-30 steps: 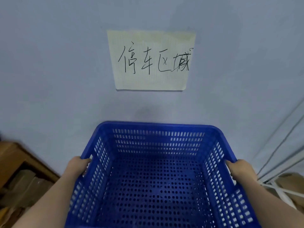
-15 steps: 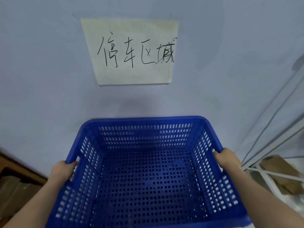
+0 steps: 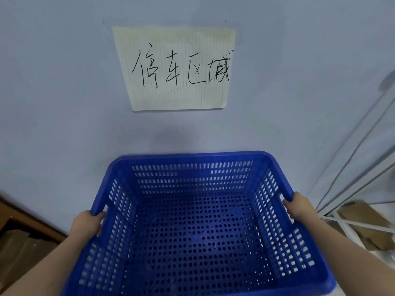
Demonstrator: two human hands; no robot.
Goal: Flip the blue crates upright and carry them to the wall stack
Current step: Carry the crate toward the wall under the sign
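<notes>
Both hands grip a blue crate (image 3: 192, 227) held upright below the paper sign (image 3: 177, 69): left hand (image 3: 86, 225) clasps its left rim, right hand (image 3: 298, 205) its right.

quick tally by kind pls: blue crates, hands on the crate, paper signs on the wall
blue crate: 1, upright with its open side up, empty
hands on the crate: 2, left hand and right hand, each gripping a side rim
paper sign on the wall: 1, handwritten
total: 4
</notes>
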